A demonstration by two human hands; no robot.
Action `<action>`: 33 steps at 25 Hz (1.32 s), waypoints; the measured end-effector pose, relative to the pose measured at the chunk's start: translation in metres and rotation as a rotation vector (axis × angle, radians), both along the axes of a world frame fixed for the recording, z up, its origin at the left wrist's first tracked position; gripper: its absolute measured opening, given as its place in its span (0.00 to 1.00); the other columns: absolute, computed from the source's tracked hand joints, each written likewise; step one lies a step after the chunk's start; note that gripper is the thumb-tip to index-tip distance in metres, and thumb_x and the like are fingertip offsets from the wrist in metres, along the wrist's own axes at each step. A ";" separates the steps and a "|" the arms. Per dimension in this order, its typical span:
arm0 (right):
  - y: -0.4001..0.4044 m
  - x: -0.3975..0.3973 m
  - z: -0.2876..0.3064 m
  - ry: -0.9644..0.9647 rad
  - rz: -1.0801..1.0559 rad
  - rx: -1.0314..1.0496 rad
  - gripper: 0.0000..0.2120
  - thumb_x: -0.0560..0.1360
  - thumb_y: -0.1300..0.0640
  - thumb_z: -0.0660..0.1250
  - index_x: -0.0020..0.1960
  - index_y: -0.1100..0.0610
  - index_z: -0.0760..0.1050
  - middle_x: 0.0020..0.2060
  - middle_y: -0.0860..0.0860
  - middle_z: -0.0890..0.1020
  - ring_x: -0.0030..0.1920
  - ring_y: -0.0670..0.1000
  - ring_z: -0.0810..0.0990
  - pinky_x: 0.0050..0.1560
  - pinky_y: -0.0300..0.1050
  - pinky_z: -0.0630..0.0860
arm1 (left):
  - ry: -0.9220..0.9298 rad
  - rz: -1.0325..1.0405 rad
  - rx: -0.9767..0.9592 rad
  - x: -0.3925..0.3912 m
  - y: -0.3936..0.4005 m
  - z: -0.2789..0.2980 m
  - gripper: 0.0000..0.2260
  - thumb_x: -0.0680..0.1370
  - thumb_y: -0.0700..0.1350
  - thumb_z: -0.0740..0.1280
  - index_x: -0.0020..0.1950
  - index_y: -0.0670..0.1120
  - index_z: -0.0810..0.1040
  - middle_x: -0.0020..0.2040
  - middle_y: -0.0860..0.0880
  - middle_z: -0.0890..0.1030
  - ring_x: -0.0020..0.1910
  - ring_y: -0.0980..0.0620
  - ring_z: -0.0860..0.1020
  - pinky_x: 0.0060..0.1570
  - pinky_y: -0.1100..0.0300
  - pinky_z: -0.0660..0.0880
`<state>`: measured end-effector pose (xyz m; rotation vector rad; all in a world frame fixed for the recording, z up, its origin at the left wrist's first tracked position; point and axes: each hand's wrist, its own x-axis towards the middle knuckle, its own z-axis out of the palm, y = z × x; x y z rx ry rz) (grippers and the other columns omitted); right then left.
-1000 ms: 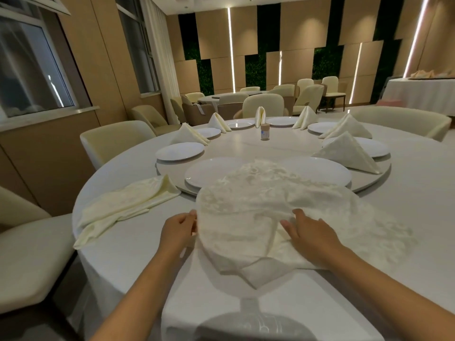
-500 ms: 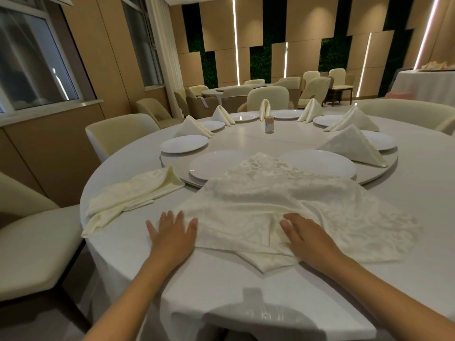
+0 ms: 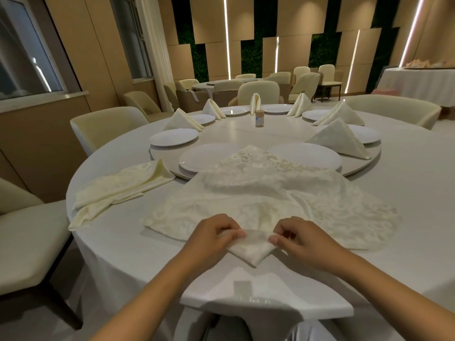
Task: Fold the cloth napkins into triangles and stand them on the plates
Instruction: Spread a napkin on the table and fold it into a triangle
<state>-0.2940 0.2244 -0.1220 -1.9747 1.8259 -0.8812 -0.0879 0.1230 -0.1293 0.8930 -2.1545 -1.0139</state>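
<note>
Pinching napkin [image 3: 258,207] near corner between curled fingers of left hand [image 3: 211,238] and right hand [image 3: 299,238], fold barely begun; six triangles [image 3: 338,141] standing beyond fingertips, three plates [image 3: 205,157] bare, spare napkins [image 3: 118,190] leftward.

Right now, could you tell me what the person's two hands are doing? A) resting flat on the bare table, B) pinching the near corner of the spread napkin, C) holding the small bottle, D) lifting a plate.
B: the left hand and right hand pinch the spread napkin at its near corner.
</note>
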 end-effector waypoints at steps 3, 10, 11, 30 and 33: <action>0.003 0.009 0.019 -0.064 0.004 -0.050 0.12 0.76 0.46 0.65 0.37 0.50 0.73 0.30 0.44 0.75 0.32 0.42 0.72 0.34 0.36 0.64 | 0.064 0.062 -0.032 0.002 -0.002 0.023 0.08 0.76 0.43 0.69 0.36 0.45 0.81 0.37 0.46 0.81 0.36 0.57 0.75 0.39 0.63 0.69; 0.019 -0.019 0.072 0.011 0.153 0.387 0.25 0.68 0.39 0.72 0.33 0.60 0.70 0.29 0.50 0.69 0.31 0.47 0.68 0.37 0.43 0.63 | -0.001 0.198 -0.130 0.030 -0.004 0.055 0.16 0.79 0.49 0.65 0.32 0.46 0.73 0.24 0.52 0.69 0.25 0.56 0.68 0.31 0.61 0.67; 0.022 -0.025 0.081 -0.011 0.162 0.406 0.27 0.66 0.38 0.72 0.35 0.62 0.70 0.30 0.51 0.70 0.32 0.48 0.69 0.37 0.43 0.64 | -0.061 0.193 -0.115 0.036 -0.003 0.058 0.17 0.80 0.49 0.64 0.32 0.46 0.71 0.24 0.52 0.69 0.24 0.56 0.68 0.31 0.60 0.67; -0.059 -0.044 -0.002 0.402 -0.331 0.395 0.30 0.71 0.36 0.67 0.65 0.52 0.68 0.62 0.52 0.70 0.62 0.55 0.68 0.57 0.47 0.68 | -0.380 0.205 -0.143 0.041 -0.021 -0.020 0.14 0.80 0.53 0.62 0.64 0.50 0.72 0.58 0.60 0.70 0.60 0.57 0.71 0.61 0.63 0.67; -0.040 -0.046 0.005 0.345 -0.289 0.457 0.20 0.68 0.38 0.72 0.48 0.50 0.71 0.47 0.48 0.75 0.45 0.48 0.73 0.42 0.41 0.69 | -0.444 0.187 -0.190 0.048 -0.012 -0.020 0.08 0.79 0.54 0.63 0.57 0.54 0.72 0.57 0.59 0.72 0.59 0.57 0.70 0.60 0.61 0.66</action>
